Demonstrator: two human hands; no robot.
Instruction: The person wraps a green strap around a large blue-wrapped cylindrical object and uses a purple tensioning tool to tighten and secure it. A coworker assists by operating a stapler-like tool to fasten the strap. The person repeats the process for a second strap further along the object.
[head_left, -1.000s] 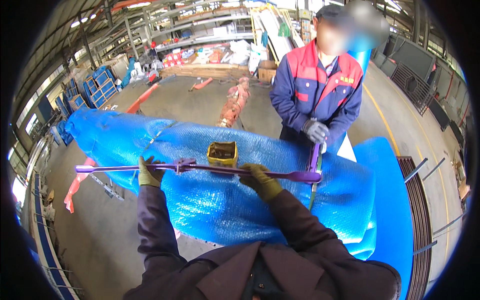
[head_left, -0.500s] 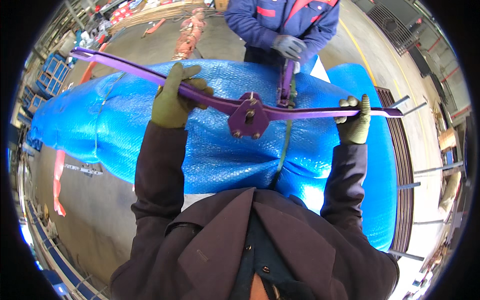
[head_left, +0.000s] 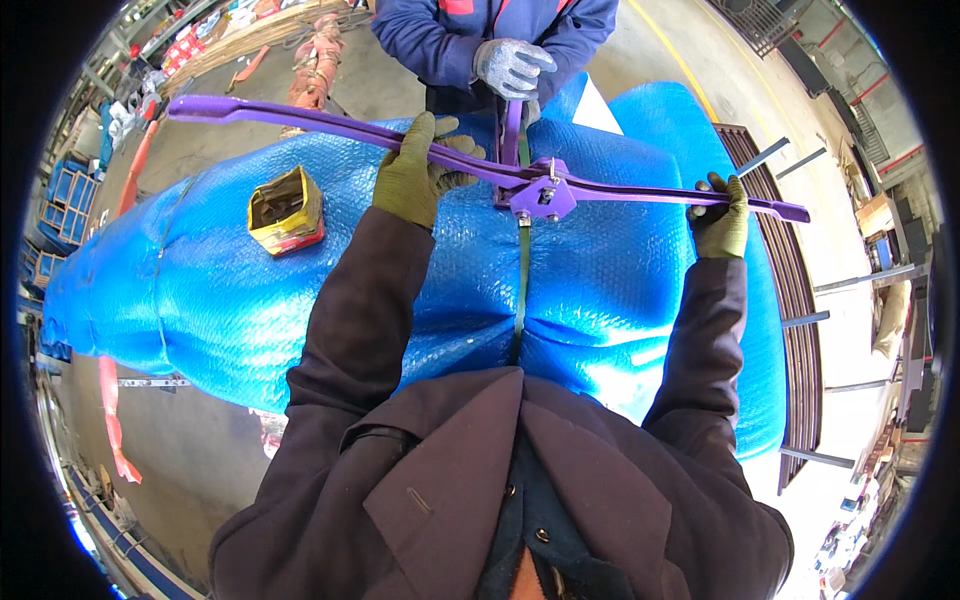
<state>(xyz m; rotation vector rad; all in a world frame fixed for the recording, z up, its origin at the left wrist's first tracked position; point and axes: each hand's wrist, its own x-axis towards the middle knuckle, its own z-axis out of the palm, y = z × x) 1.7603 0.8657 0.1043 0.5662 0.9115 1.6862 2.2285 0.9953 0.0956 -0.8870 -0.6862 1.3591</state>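
Both my hands, in olive-green gloves, hold a purple long-handled strapping crimper (head_left: 543,197), its two handles spread wide apart. My left hand (head_left: 405,185) is closed around the left handle, partway along it. Further out, near the right handle's end, my right hand (head_left: 722,225) grips too. The crimper's jaw head sits over a green strap (head_left: 521,290) that runs across a large bundle in blue bubble wrap (head_left: 240,310). Whether the jaws enclose the strap cannot be made out. Just behind the head stands another purple tool (head_left: 510,140), under a co-worker's grey-gloved hands (head_left: 512,68).
A small yellow-and-red open box (head_left: 290,240) lies on the bundle, left of my left hand. Dark metal bars (head_left: 805,370) line the right side, with posts sticking out. An orange-wrapped roll (head_left: 317,70) lies on the floor beyond, near wooden strips (head_left: 235,58).
The crimper's head has moved right relative to the bundle, onto the strap line beside the other tool. My left hand has shifted right with it. The small box, hidden before, now shows.
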